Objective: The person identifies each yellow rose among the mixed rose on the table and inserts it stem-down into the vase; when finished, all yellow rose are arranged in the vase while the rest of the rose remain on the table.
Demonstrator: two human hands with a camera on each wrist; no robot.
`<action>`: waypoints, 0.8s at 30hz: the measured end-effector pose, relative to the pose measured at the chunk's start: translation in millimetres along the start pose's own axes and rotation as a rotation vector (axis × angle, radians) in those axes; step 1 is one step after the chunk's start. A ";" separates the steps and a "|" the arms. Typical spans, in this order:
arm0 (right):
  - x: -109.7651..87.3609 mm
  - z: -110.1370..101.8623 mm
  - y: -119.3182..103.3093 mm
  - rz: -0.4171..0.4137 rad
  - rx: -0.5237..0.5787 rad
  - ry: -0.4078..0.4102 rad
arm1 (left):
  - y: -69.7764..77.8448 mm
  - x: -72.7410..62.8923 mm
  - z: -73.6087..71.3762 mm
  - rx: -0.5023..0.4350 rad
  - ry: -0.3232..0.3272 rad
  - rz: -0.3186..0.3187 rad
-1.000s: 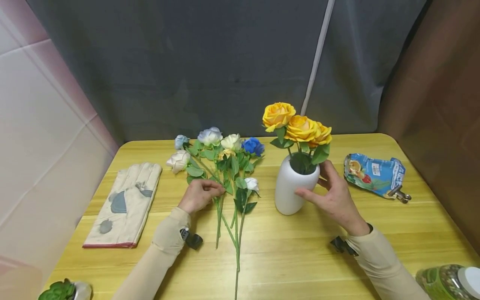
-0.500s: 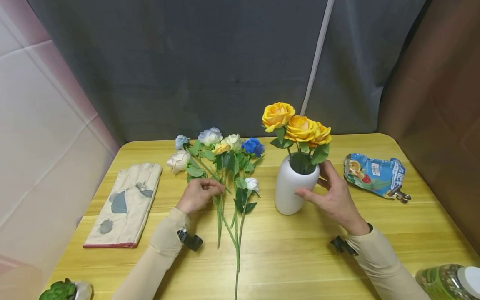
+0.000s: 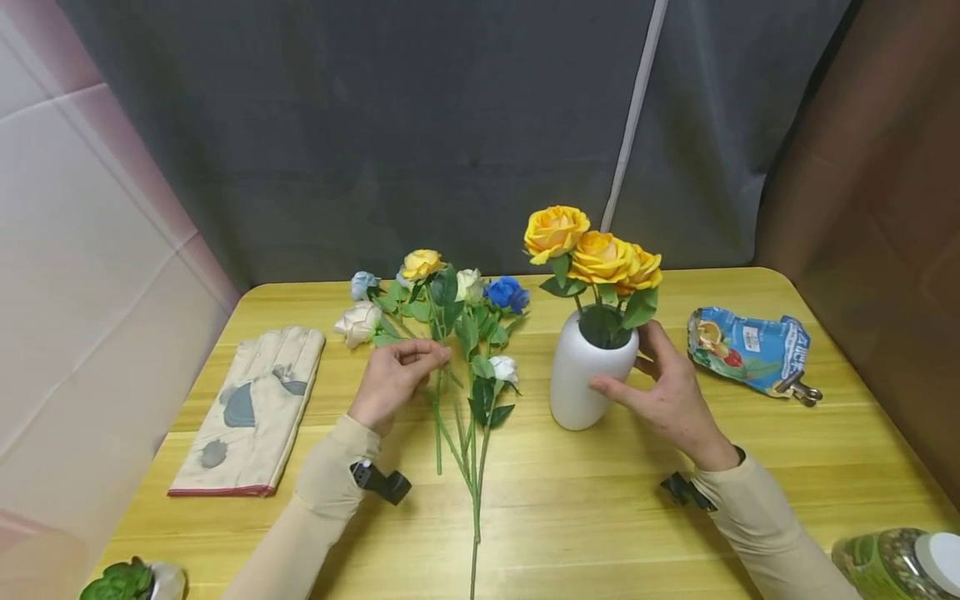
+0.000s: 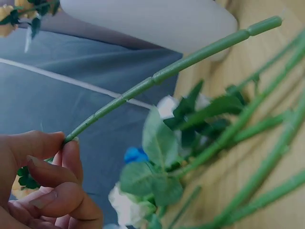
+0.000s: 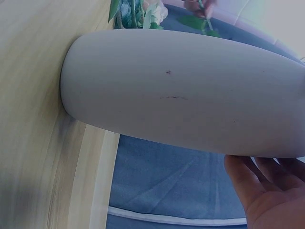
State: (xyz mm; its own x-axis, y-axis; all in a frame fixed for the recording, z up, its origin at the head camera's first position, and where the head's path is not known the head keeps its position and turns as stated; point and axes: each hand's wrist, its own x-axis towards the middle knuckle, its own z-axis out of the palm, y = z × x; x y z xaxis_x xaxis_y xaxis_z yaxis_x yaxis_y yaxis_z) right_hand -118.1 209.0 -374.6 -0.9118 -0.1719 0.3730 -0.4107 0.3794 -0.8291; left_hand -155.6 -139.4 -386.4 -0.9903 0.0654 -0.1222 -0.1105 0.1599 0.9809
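In the head view my left hand (image 3: 397,379) pinches the green stem of a yellow rose (image 3: 422,264) between thumb and fingertips. The left wrist view shows the lower stem (image 4: 190,59) sticking out beyond the fingers, raised over the other stems. My right hand (image 3: 671,400) holds the white vase (image 3: 588,375) near its top, thumb on the near side and fingers round the back. The vase stands upright on the table with several yellow-orange roses (image 3: 603,257) in it. Beneath my left hand lie a blue rose (image 3: 507,293), a white rose (image 3: 504,367) and other pale flowers.
A folded cloth glove (image 3: 247,417) lies on the left of the wooden table (image 3: 585,517). At right is a blue snack bag (image 3: 750,350) with a binder clip. A succulent (image 3: 120,579) and a jar (image 3: 892,562) stand at the front corners.
My left hand has lifted the yellow rose up from among the other flowers, its bloom shifting up and slightly left. The right hand and vase have stayed in place.
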 end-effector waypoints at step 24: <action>-0.7 2.9 -1.9 0.001 -0.020 0.026 | 76.4 -25.1 46.6 -0.398 0.111 0.335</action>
State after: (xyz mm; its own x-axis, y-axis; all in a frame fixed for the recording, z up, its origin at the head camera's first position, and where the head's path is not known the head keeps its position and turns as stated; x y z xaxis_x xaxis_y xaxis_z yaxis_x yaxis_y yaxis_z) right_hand -116.6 205.7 -374.5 -0.9116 -0.1482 0.3834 -0.4098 0.3973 -0.8211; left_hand -135.3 -82.9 -315.4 -0.9774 -0.0598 0.2027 0.2112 -0.2398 0.9476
